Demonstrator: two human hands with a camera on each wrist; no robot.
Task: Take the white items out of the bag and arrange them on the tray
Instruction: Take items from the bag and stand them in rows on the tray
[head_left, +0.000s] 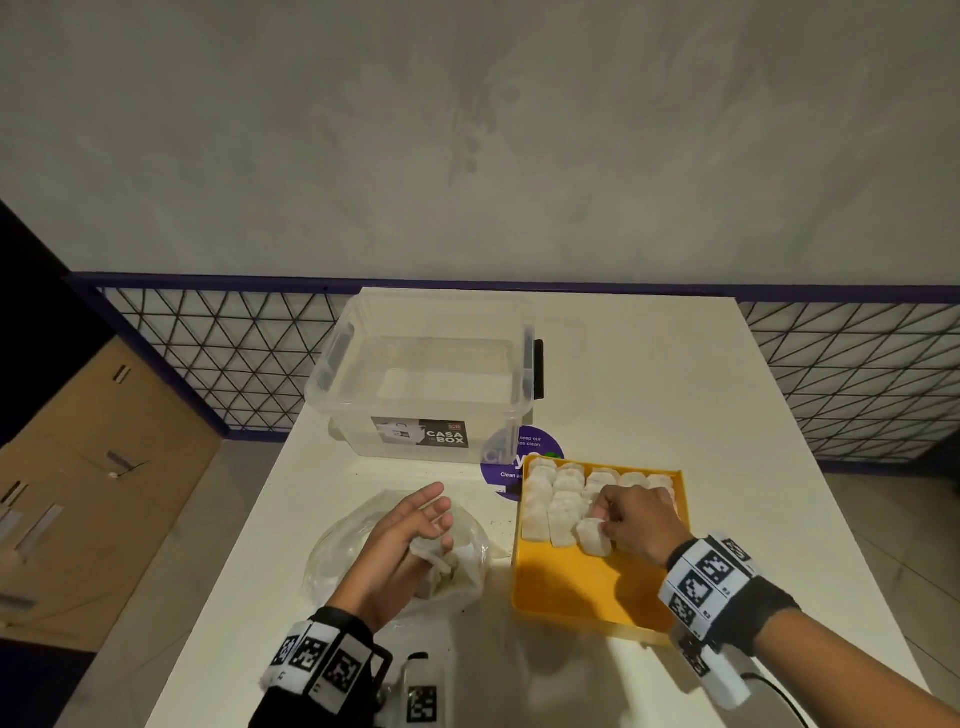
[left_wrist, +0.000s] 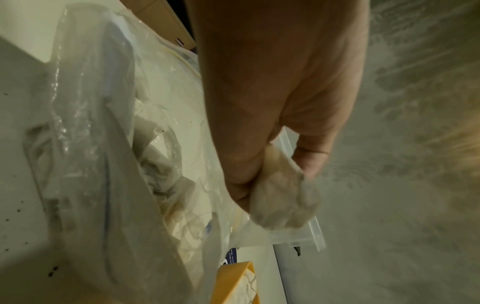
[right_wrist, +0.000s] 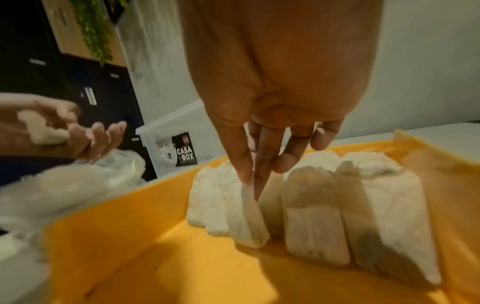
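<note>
Pinching the top edge of one white pouch (right_wrist: 249, 214) between thumb and forefinger, your right hand (head_left: 641, 525) stands it on end at the near side of the rows already packed in the yellow tray (head_left: 587, 592). Held by that thin edge, the pouch hangs straight and can slot in beside its neighbours without your knuckles knocking them over. The other pouches (head_left: 566, 493) stand close together against the far wall and left side of the tray, so each one props the next, and the bare yellow floor toward you stays free for more.

Your left hand (head_left: 410, 540) is over the clear plastic bag (head_left: 353, 551) on the desk (head_left: 649, 374), just left of the tray. Thumb and curled lower fingers grip another white pouch (left_wrist: 283, 197) lifted clear of the bag's mouth, while the upper fingers stand straight. Having it ready there looks like a way to feed the right hand without a pause. More white shapes show through the crumpled plastic, so by my reckoning the bag is not yet emptied.

Behind both sits a clear storage box (head_left: 426, 374) with a black label, apart from the work; a purple sticker (head_left: 511, 467) lies partly under the tray's far left corner.
</note>
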